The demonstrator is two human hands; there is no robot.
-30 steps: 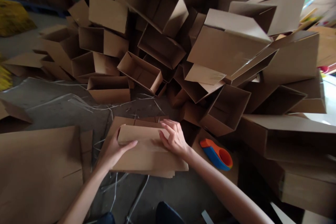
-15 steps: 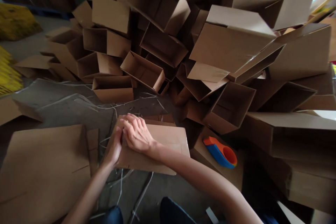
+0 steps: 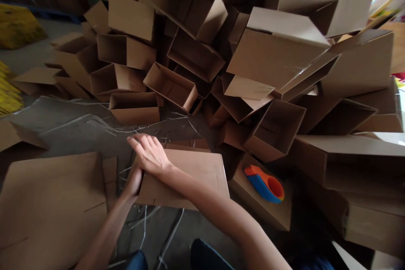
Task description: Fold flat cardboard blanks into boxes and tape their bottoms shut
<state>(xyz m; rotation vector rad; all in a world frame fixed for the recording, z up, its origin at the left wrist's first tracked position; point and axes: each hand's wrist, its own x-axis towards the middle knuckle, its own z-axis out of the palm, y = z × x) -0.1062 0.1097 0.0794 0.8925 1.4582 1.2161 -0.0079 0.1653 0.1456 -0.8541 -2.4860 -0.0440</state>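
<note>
In front of me on the floor stands a cardboard box (image 3: 193, 173) with its flat top facing up. My right hand (image 3: 151, 155) lies across the box's left edge, fingers stretched out beyond it and holding nothing. Below it, my left hand (image 3: 135, 180) presses against the left end of the box, its fingers mostly hidden behind my right hand. An orange and blue tape dispenser (image 3: 264, 183) rests on another carton (image 3: 278, 215) to the right.
Open empty cartons (image 3: 172, 86) are heaped across the far side and the right. A large cardboard piece (image 3: 57, 202) lies at left. White plastic strapping (image 3: 145, 228) is strewn on the floor. A yellow stack (image 3: 19, 27) stands at the far left.
My right hand has slid left and its fingers now reach past the box's left edge. My left hand has moved slightly left and down, under the right one.
</note>
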